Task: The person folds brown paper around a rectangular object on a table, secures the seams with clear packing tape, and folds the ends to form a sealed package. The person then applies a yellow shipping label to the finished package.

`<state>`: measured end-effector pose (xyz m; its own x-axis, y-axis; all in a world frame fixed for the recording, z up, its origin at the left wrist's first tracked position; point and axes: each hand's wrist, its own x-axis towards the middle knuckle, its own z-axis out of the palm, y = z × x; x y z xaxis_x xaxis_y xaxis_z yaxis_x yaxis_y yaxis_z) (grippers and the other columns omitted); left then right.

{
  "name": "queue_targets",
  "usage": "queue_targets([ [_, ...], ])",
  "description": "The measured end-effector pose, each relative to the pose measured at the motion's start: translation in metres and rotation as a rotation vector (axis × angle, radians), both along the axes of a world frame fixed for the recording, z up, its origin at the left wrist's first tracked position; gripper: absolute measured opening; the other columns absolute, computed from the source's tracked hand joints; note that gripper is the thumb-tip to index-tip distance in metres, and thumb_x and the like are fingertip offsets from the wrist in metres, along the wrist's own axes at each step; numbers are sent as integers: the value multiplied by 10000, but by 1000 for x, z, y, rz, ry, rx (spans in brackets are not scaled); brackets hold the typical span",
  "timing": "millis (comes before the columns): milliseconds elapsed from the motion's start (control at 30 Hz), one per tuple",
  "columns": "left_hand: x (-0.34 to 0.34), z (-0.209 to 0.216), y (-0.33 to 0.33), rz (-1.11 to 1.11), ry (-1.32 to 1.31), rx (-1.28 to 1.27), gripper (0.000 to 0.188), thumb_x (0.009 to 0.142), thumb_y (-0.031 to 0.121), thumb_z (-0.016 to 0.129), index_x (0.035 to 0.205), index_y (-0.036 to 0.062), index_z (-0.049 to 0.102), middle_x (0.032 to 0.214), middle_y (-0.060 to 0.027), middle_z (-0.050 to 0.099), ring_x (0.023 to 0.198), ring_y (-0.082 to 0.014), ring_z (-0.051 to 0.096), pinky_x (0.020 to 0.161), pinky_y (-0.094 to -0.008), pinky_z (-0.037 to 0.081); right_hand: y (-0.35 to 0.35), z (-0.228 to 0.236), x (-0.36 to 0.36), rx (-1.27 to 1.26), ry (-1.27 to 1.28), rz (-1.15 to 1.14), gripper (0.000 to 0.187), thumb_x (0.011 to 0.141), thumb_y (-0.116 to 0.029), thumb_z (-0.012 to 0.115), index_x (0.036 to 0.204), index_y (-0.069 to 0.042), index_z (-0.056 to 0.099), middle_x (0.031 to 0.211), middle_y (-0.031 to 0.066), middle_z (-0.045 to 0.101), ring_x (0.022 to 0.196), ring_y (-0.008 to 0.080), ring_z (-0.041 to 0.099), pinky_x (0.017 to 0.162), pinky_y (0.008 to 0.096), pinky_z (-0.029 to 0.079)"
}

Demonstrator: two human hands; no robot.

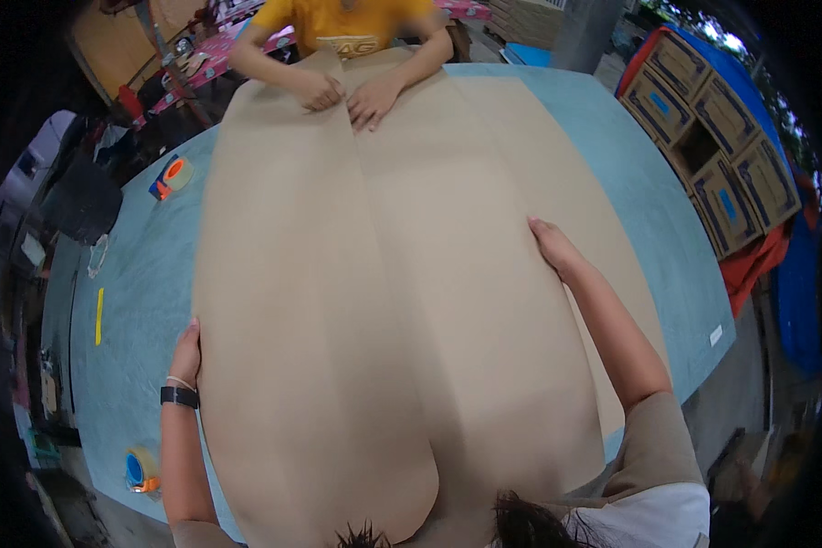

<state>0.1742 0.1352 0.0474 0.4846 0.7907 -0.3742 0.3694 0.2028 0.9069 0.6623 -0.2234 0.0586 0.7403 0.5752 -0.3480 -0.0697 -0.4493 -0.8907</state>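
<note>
A large brown sheet of cardboard or heavy paper (292,228) lies in front of me. Its two broad panels meet along a lengthwise line near the middle, and the near end of the left panel curves up. My left hand (186,356), with a dark band on the wrist, holds the left edge; its fingers are partly hidden. My right hand (554,248) grips the right panel's edge, above another brown layer (603,247) that reaches further right. Across the table, a person in a yellow top presses both hands (371,100) on the sheet's far end, by the middle line.
The sheet rests on a blue-green table (676,210). On its left side are an orange-cored tape roll (175,173), a yellow strip (99,316) and a tape dispenser (141,470). Stacked cardboard boxes (703,119) stand at the right; a dark bin (80,203) is at the left.
</note>
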Motion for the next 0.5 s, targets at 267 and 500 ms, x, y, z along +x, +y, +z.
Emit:
queue_targets([
  [267,-15,11,-54,26,38,158,445,943,319,321,989,-67,537,942,-102,591,849,-158,538,773,-291,424,-87,-11,-64,-169,-467,55,449,929,-332,311,958,63,522,855,187,597,844,268,568,790,346,411],
  [500,-104,12,-120,3,444,537,427,936,307,344,923,-65,554,819,-98,600,729,-158,520,695,-298,416,-158,10,-159,-63,-202,-173,456,929,-339,349,1075,61,513,973,182,594,947,211,548,851,307,395],
])
